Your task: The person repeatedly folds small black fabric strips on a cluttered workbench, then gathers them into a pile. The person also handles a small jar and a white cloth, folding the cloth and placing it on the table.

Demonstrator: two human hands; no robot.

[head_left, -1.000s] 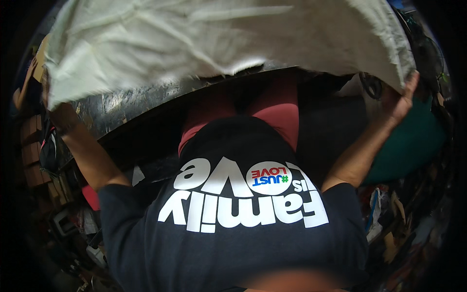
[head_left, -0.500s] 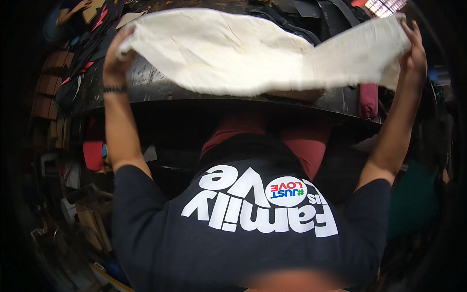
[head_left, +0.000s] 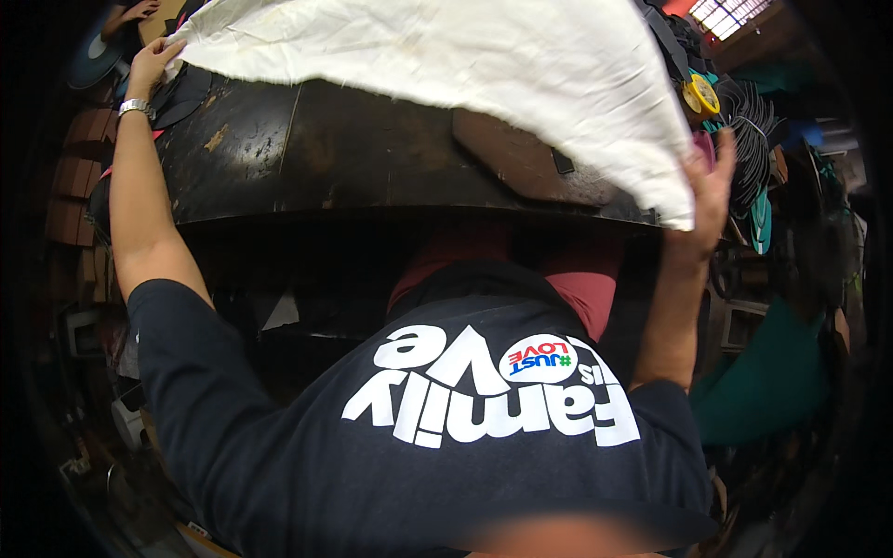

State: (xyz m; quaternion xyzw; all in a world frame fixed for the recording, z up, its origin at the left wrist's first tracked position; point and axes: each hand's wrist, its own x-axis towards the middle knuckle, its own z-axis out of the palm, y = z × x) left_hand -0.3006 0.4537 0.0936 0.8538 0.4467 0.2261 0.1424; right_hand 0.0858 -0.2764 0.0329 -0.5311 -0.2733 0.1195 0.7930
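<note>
A wide white cloth (head_left: 446,56) stretches between my two hands above a dark worktable (head_left: 242,158). My left hand (head_left: 153,65), with a metal-banded watch (head_left: 137,107) at the wrist, pinches its left end. At the cloth's right edge is my right hand (head_left: 709,191), blurred by motion. Its thumb lies against the fabric and its fingers point up; the cloth appears caught there, with a corner hanging beside the palm. The cloth's far side runs out of the picture at the top.
A brown board with cut corners (head_left: 521,158) lies on the table under the cloth, a small dark piece (head_left: 563,161) on it. A yellow roll (head_left: 702,95) and black cords (head_left: 749,130) sit at the right. Another person's hand (head_left: 141,9) shows far left.
My left hand has gone outward and up to the left. My right hand has come down and inward with its end of the cloth, uncovering the table's near part and the brown board.
</note>
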